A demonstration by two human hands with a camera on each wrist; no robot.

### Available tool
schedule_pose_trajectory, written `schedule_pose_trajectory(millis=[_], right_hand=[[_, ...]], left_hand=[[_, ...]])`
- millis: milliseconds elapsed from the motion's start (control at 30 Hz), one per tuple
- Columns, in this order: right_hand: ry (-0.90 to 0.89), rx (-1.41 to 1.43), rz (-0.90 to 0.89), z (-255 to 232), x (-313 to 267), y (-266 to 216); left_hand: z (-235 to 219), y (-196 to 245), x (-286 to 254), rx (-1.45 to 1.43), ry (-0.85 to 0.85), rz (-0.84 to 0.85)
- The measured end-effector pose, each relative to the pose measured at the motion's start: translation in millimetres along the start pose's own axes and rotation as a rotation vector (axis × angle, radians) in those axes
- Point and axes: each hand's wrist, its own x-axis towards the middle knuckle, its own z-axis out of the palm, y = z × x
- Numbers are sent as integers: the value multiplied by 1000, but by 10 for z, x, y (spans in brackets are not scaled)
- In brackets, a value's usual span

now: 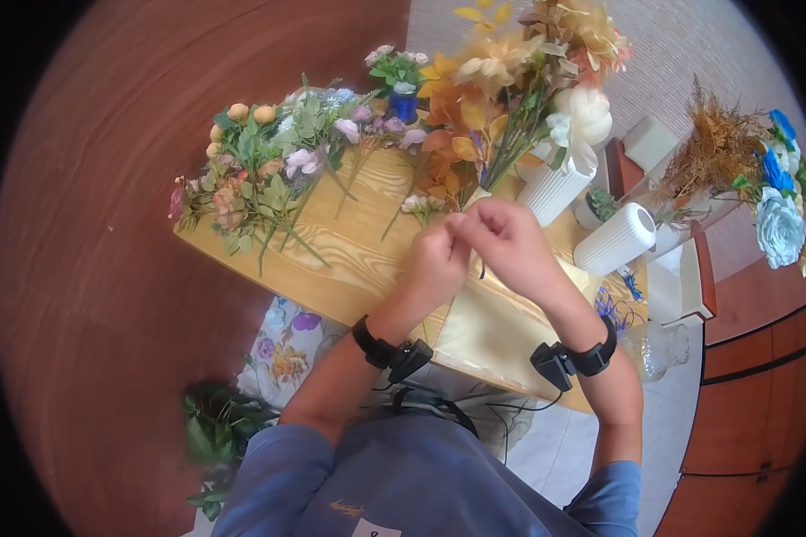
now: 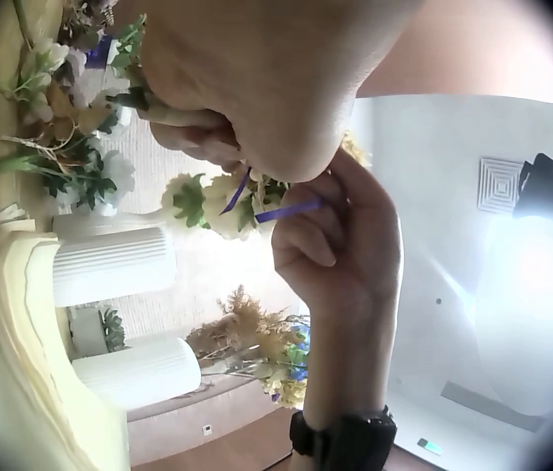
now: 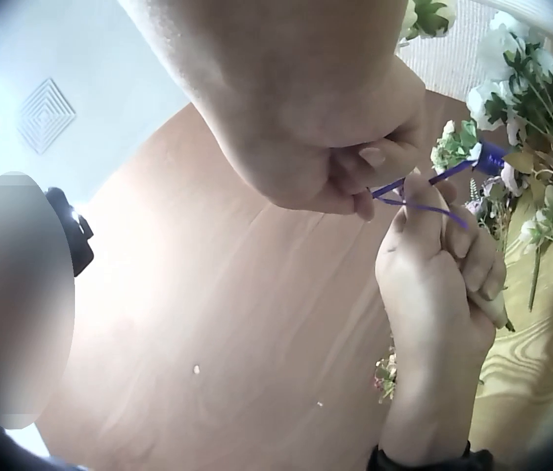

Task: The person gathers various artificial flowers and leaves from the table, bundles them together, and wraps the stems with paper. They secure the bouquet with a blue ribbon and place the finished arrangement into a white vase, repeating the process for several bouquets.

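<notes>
A: Where both hands meet above table point(image 1: 349, 259), noted: left hand point(image 1: 434, 259) and right hand point(image 1: 510, 242) raised together, fingertips touching at centre.

B: Confirmed. Pinching what?

A: Thin purple ribbon point(image 3: 424, 191). Seen best from right wrist view: right hand point(image 3: 335, 128) nipping one end between thumb and curled fingers, left hand point(image 3: 443, 265) holding the other part between thumb and forefinger. Short loop hanging between.

B: Same in left wrist view. Ribbon point(image 2: 286, 209) stretched from left hand point(image 2: 267, 88) across to right hand point(image 2: 340, 245). Neither hand spread; both curled tight on ribbon.

A: Ribbon held off the table, over yellow paper sheet point(image 1: 493, 322). Barely visible from head view, hidden by fingers.

B: Surroundings?

A: Loose artificial flowers point(image 1: 269, 179) lying across left part of table, pinks, lilacs, green leaves. Orange and yellow bouquet point(image 1: 501, 80) just beyond hands, stems pointing at them. White ribbed vase point(image 1: 555, 183) upright beside bouquet; second white ribbed vase point(image 1: 615, 239) lying on its side, right of hands.

B: Further right?

A: Dried brown sprigs point(image 1: 716, 148) and blue flowers point(image 1: 779, 215), well apart from hands. Small blue pot point(image 1: 404, 103) at far table edge.

B: Wrists?

A: Black wristband on each, with cables trailing to blue shirt point(image 1: 403, 483).
</notes>
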Motion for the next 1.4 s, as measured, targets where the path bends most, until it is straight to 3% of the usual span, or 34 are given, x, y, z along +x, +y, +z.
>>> schedule_pose_trajectory(millis=[100,167,200,233,300,333,400,433,500,567,633,767,800,1000,1100,1233,1300,1400], right_hand=[[-37,-110,21,105,26,-121],[-115,-34,-98,173,36,-123],[-149,162,-217,228,42,-113],[-164,159,-224,194,6,-231],[-139,233,-61,-14,-86,-522],[-157,230,-65,-97,-78,-416],[98,278,84,-231,-45,-53],[92,275,81,-250,-6,51],[66,333,193,-266,70,225],[-1,356,176,-136,118,305],[-130,640,119,-1,168,340],[-400,884,86,-33,252,314],[-452,819,93,-51,278,353],[-399,728,76,-100,256,387],[-458,592,71,-199,244,459],[-459,716,103,-168,223,414],[-567,841,58,-147,236,444],[-568,780,33,-156,198,400]], left_hand=[[-73,14,-32,-22,-58,-41],[-107,27,-50,-259,-15,-96],[-133,29,-43,-257,-3,-93],[-166,32,-35,-443,-30,-170],[-235,50,-20,-819,-82,-316],[-259,104,37,-740,-58,-631],[-345,210,56,-832,-73,-694],[-372,253,70,-922,-109,-759],[-380,305,57,-927,-145,-766],[-366,332,27,-1110,-232,-823],[-329,384,-8,-1192,-292,-849],[-320,470,-34,-1414,-447,-936],[-323,481,-34,-1413,-448,-939],[-351,509,-25,-1432,-514,-870],[-329,491,-27,-1442,-520,-874],[-289,454,-71,-1509,-551,-904],[-288,437,-83,-1555,-573,-916],[-290,437,-87,-1606,-604,-911]])
